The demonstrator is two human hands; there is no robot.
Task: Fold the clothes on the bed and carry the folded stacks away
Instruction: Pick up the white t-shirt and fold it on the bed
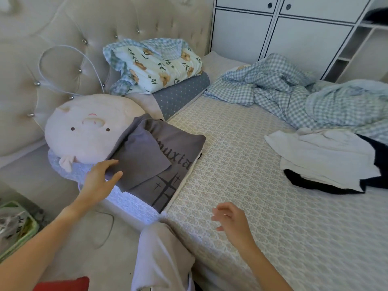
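Nearest, the right hand (231, 219) hovers above the patterned bed mat (241, 164), fingers loosely spread, its grip released and holding nothing. A little farther, the left hand (100, 181) lies on the near corner of the folded grey printed T-shirt (151, 160), fingers flat on the cloth with the thumb on top; this looks like pressing or a light pinch, not a clenched grip. The shirt rests at the head of the bed, leaning on the round pink pig-face plush cushion (84, 131). To finish this placing well, smooth the top fold flat and square its edges so later pieces stack evenly. Farther right lies the loose pile of white and dark clothes (323, 156), likely next. Beyond it sits the crumpled blue checked quilt (283, 89).
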